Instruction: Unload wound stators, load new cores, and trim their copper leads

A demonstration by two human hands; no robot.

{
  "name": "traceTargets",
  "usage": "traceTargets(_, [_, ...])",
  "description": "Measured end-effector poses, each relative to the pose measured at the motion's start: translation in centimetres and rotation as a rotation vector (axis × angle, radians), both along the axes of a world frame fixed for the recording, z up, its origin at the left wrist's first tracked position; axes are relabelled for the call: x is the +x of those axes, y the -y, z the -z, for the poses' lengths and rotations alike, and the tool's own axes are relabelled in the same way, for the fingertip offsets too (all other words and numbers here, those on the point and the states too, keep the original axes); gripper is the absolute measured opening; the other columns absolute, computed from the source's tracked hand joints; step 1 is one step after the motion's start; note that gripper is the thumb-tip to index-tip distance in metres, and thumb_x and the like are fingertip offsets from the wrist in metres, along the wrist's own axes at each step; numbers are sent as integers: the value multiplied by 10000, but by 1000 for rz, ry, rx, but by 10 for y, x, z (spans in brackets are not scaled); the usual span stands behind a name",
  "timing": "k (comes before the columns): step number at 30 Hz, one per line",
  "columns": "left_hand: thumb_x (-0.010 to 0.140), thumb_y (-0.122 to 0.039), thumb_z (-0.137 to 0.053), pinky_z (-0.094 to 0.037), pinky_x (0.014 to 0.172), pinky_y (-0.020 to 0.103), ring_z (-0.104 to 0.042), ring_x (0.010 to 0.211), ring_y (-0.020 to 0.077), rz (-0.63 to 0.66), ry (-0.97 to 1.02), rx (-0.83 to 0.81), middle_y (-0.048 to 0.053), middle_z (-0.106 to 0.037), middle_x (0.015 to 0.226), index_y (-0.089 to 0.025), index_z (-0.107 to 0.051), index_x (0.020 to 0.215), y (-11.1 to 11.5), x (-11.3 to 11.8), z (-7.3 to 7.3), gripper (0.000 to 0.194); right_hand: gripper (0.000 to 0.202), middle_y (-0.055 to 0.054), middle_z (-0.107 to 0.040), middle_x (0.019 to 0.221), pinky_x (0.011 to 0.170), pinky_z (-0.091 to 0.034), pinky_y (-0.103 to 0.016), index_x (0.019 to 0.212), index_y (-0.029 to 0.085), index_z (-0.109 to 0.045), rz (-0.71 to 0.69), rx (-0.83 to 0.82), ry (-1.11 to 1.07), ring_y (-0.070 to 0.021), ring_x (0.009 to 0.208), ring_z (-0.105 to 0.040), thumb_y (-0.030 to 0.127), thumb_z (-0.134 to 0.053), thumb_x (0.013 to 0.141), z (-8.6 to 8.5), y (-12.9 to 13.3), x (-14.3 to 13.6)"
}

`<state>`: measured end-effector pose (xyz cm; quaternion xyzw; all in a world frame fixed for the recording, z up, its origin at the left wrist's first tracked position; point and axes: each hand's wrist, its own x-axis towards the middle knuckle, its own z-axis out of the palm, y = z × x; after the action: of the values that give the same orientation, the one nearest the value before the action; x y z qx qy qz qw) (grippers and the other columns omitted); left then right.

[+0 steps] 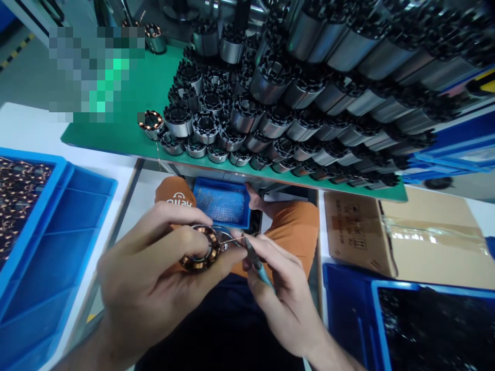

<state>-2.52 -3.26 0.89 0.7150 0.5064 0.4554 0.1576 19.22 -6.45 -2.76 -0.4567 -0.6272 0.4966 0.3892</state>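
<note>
1. left hand grips a wound motor core, thumb over the top and fingers curled around the far side. it sits in the air over the lap, below the front edge of the green bench.
2. right hand pinches a slim teal-handled tool, fingers closed narrow on it, tip aimed at the right-hand face of the core where a thin wire end sticks out.
3. doing this well, my read: keep the core braced in the left palm so it can't roll, bring the tool tip to the loose wire only, stay off the copper so the coating isn't nicked.
4. work close to the core face, small moves. the wire looks fine and would kink easily.
5. the core: short ring, copper coils packed around the inside, dark metal shell, partly hidden by the thumb.
6. a small blue tray sits on the lap just beyond the hands, contents too fine to tell.
7. on the bench: stacked rows of bare cores toward the right, one wound core at the left end of the pile.
8. blue bin left, cardboard box right, another blue bin at the lower right.
</note>
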Motion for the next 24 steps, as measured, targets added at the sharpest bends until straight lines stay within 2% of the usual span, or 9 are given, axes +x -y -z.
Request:
traceTargets(4, [984,-218,-952,-594,812,301,-711,923,115,18,9,9,-15,-731,1077,-233,-674,896,2,1,4,293,768,45,-796,1109,809,-593,-241,1548,436,-737,31,55,-38,-128,893,-722,12,-614,919,0,-1,-4])
traceTargets(9, [928,-204,-997,-584,871,281,-727,1000,123,-28,87,-33,-17,-747,1081,-231,-695,905,0,-4,18,304,705,1,-847,1227,1004,-628,-293,1478,349,-801,95,45,13,-175,1094,-810,-18,-610,907,12,-8,-3])
traceTargets(10, [936,-209,-976,-598,884,270,-738,1049,137,-28,141,-97,-12,-759,1111,-235,-711,927,-1,-6,21,267,674,-18,-842,1229,1016,-629,-307,1488,326,-798,125,56,62,-185,1119,-804,2,-616,925,15,-10,-2])
traceTargets(12, [957,-218,-913,-640,861,235,-760,1117,159,-8,316,-278,3,-781,1188,-244,-752,975,-4,-9,27,164,633,-35,-801,1136,946,-637,-311,1531,294,-775,160,107,169,-183,1047,-768,57,-638,960,19,-14,1])
traceTargets(15, [931,-194,-882,-679,797,185,-794,1027,160,13,643,-514,7,-800,1150,-248,-825,981,-7,-8,35,93,663,-17,-658,1004,838,-620,-316,1599,283,-724,142,212,255,-170,904,-661,101,-701,962,22,-16,1])
traceTargets(19, [871,-98,-879,-683,811,164,-781,898,141,9,898,-638,5,-811,991,-240,-874,905,-10,3,34,146,751,-13,-598,1040,831,-605,-335,1627,349,-693,140,336,265,-175,936,-644,59,-763,938,23,-15,-5])
traceTargets(22, [824,8,-833,-665,818,129,-786,852,121,9,979,-672,-2,-820,928,-242,-895,879,-13,11,27,264,828,-7,-593,1057,800,-595,-320,1651,389,-665,148,387,266,-165,928,-645,9,-773,923,23,-16,-10])
traceTargets(24, [791,15,-842,-641,797,95,-784,826,106,-9,980,-654,-2,-822,915,-244,-903,868,-14,15,24,277,858,2,-585,1051,780,-591,-304,1661,404,-651,153,402,260,-153,904,-640,-14,-769,921,21,-16,-12])
